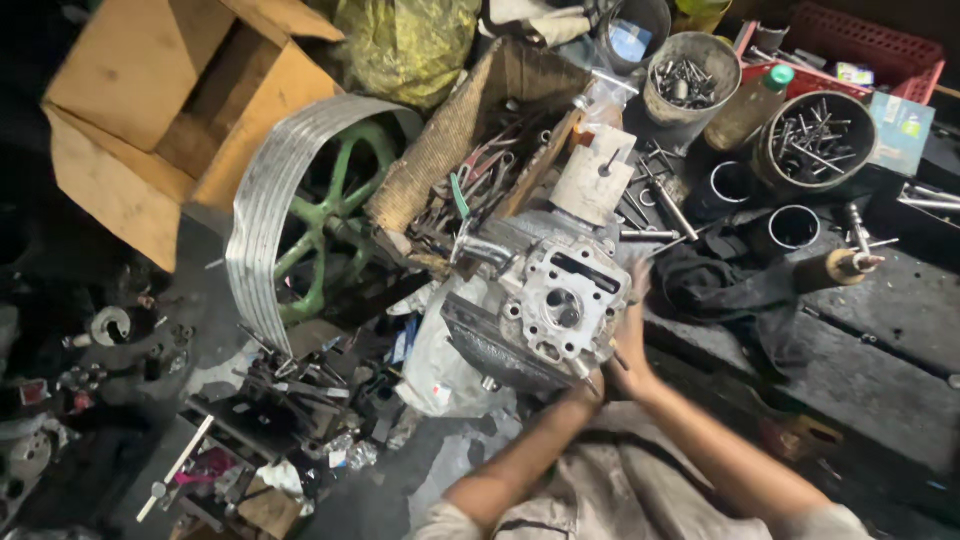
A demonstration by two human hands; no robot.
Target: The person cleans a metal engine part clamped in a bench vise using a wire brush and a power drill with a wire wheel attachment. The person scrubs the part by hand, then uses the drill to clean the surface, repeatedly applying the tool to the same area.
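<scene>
A grey metal engine block (560,300) with a round bore and bolt holes lies on the floor in front of me. My right hand (631,325) is pressed flat against its right side, fingers pointing up along the casting. My left hand (592,386) sits at the block's near right corner, just under the right hand. Its fingers are curled about a thin metal piece (585,372) that sticks out there; what that piece is I cannot tell. Both forearms come in from the bottom edge and cross close together.
A green-spoked wheel with a grooved silver rim (262,215) leans left of the block, beside a cardboard box (150,90). A woven basket (440,140) of tools lies behind. Tins of bolts (815,140), a bottle (750,105), a red crate (860,35) and a black cloth (720,285) are on the right. Scattered parts (290,400) cover the floor at left.
</scene>
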